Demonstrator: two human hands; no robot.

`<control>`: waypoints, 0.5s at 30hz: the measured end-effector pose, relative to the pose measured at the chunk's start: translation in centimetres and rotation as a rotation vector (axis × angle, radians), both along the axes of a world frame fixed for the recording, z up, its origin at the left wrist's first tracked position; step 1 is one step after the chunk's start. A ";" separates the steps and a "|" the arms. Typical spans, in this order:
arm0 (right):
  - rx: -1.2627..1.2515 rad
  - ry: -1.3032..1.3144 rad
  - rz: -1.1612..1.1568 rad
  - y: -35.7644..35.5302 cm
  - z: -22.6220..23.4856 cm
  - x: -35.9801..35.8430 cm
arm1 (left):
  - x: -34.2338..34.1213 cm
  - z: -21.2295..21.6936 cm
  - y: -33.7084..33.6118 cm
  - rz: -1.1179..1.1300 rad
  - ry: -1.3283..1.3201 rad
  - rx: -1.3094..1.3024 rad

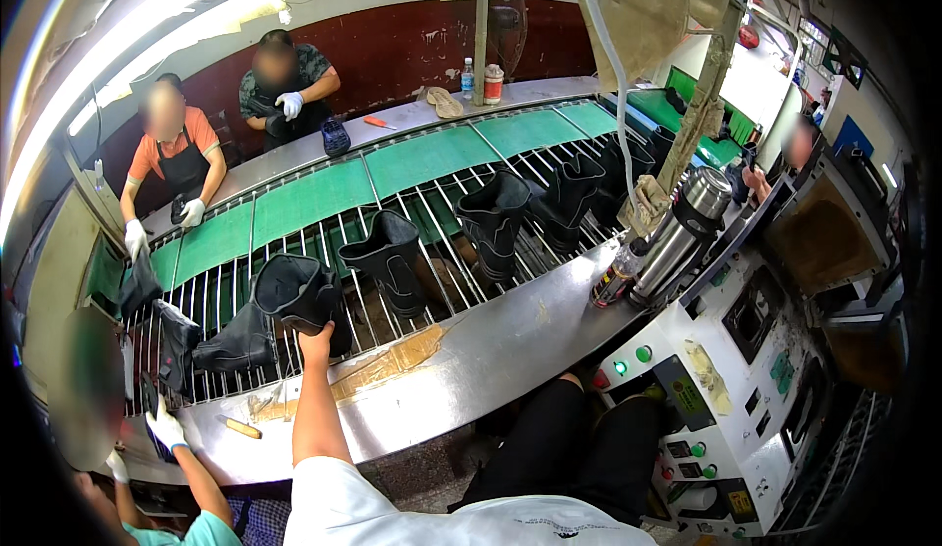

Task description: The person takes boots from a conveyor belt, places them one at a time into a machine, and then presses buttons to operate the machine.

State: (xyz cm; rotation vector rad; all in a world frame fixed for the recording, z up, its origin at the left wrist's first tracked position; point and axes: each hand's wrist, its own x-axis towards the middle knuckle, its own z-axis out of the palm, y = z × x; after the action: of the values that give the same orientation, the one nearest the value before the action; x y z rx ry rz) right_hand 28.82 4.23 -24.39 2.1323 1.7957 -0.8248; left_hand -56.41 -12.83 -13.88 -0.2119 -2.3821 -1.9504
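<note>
At the far left edge of the frame, a co-worker's white-gloved hand (167, 428) reaches up toward a dark boot (175, 350) lying on the metal roller conveyor (432, 252). Just right of it, on the steel surface (491, 350) in the lower left, lies a small wooden-handled tool (241, 428).

In the upper left, a person in an orange shirt (177, 144) leans over the far side of the line with gloved hands, and next to them a person in a dark patterned shirt (289, 80) handles a dark item.

Left of centre, the person's own left hand (316, 335) rises from the lower edge on a bare forearm. Its grip is closed on the lower edge of a black rubber boot (294, 296), which lies tipped on the rollers just beyond the near steel surface, its open shaft facing the camera. The right hand is out of the picture.

Toward the centre, a second black boot (388, 261) stands upright on the rollers, then a third boot (496, 217) and a fourth boot (574, 193) further right, all apart from one another. Green panels (432, 158) run along the far side of the conveyor.

Right of centre, a steel flask (682, 232) and a small bottle (618, 271) stand at the surface's end. At lower right sits a white control panel (726, 389) with green buttons.
</note>
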 end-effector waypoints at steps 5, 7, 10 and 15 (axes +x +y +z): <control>-0.026 0.023 -0.007 0.9 -1.4 -0.5 | -0.3 0.4 -0.8 0.011 0.092 -0.086; -0.039 0.027 -0.020 0.8 -1.9 0.0 | 1.2 0.5 -0.1 0.081 0.177 -0.055; -0.049 0.032 -0.056 0.3 -2.5 1.0 | 3.8 1.3 1.7 0.199 0.243 -0.288; -0.079 0.057 -0.064 0.3 -4.0 1.7 | 4.4 2.0 -3.4 -0.322 -0.774 -0.272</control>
State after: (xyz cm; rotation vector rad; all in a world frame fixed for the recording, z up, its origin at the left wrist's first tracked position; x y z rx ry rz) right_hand 30.55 4.57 -28.36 2.1466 1.6996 -0.9650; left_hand -52.00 -16.22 -11.89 0.2131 -3.2821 -2.1005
